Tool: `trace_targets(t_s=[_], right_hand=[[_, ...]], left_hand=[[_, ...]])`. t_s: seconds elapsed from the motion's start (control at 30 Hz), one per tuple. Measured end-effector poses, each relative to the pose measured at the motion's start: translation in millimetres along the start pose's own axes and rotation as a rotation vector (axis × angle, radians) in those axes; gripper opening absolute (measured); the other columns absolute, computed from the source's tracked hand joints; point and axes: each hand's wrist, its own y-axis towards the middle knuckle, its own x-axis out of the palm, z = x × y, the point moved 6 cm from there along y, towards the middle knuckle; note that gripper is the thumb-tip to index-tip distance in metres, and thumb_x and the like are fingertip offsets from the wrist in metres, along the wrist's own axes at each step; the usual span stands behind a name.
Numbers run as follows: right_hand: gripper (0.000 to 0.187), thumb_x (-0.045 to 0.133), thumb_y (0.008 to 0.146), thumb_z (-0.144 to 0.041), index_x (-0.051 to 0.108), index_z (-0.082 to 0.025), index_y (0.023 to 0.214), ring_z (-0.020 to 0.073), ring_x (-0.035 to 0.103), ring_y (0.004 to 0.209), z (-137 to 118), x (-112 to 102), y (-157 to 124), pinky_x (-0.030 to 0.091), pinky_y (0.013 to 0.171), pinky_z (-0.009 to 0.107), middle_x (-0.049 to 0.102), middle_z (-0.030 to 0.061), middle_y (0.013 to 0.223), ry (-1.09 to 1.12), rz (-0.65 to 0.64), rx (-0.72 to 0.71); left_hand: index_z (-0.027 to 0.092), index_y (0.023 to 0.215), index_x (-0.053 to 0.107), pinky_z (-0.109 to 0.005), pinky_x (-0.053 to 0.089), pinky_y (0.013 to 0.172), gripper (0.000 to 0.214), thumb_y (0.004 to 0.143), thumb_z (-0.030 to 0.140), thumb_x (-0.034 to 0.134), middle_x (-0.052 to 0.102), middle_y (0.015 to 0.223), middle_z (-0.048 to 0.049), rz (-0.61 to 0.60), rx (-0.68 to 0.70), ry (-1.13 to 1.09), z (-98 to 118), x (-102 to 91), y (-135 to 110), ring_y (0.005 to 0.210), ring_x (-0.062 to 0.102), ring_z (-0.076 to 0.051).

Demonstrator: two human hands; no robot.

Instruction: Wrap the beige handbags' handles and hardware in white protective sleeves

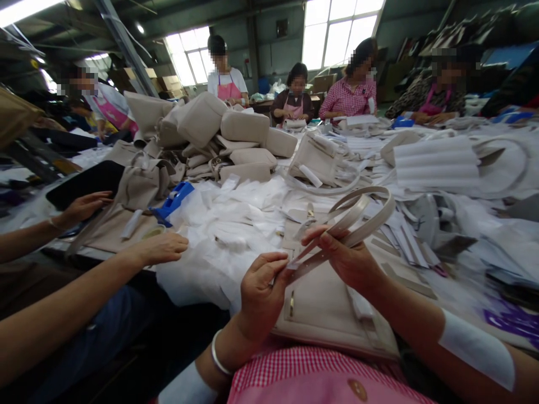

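Observation:
A long beige bag strap (373, 227), bent into a loop, is held up in front of me. My left hand (265, 286) pinches the strap's lower end between thumb and fingertips. Close beside it, my right hand (351, 261) is closed around the doubled strap, and the loop rises above that hand. A small piece of clear film seems to sit at the strap between both hands, too small to make out fully. Beneath them a beige handbag (324, 308) lies flat near my lap, with a gold-coloured metal fitting (292, 303) on it.
Left of me, a co-worker's hands (162, 248) reach over the table near a blue tape dispenser (174, 202). White wrapping sheets (227, 219) lie heaped in the middle. Behind rises a pile of beige bags (244, 126). A tape roll holder (438, 221) stands at right. Several people work opposite.

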Motion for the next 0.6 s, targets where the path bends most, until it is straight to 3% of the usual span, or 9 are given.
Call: trace_targets(t_s=[0.13, 0.33, 0.43, 0.6], right_hand=[[0.018, 0.063, 0.092, -0.038, 0.076, -0.026, 0.092, 0.0228, 0.062, 0.095, 0, 0, -1, 0.048, 0.091, 0.038, 0.071, 0.0036, 0.094, -0.015, -0.004, 0.003], [0.018, 0.065, 0.09, -0.04, 0.076, -0.026, 0.092, 0.0245, 0.063, 0.097, -4, 0, 2, 0.048, 0.094, 0.041, 0.072, 0.0043, 0.094, -0.041, -0.001, -0.021], [0.018, 0.066, 0.09, -0.039, 0.077, -0.026, 0.091, 0.0249, 0.063, 0.101, -10, -1, 5, 0.047, 0.098, 0.042, 0.072, 0.0043, 0.095, -0.066, 0.012, -0.046], [0.017, 0.066, 0.09, -0.037, 0.078, -0.025, 0.089, 0.0242, 0.064, 0.1, -15, 3, 8, 0.049, 0.095, 0.041, 0.073, 0.0045, 0.095, -0.065, 0.004, -0.049]], left_hand=[[0.021, 0.094, 0.075, -0.031, 0.057, 0.085, 0.012, 0.088, 0.017, 0.066, 0.073, 0.1, -0.0065, -0.002, -0.002, 0.004, 1, -1.1, 1, 0.093, 0.068, -0.018], [0.02, 0.104, 0.075, -0.03, 0.055, 0.086, 0.019, 0.092, 0.021, 0.06, 0.074, 0.101, -0.0069, -0.112, -0.095, -0.134, -4, 5.0, 1, 0.094, 0.068, -0.019], [0.02, 0.102, 0.076, -0.028, 0.054, 0.084, 0.019, 0.093, 0.024, 0.059, 0.075, 0.097, -0.0052, -0.183, -0.232, -0.216, -9, 7.8, 0, 0.09, 0.069, -0.018], [0.019, 0.09, 0.079, -0.025, 0.054, 0.072, 0.018, 0.084, 0.034, 0.071, 0.077, 0.084, -0.0036, -0.15, -0.51, -0.315, -19, 5.9, -2, 0.079, 0.069, -0.018]])
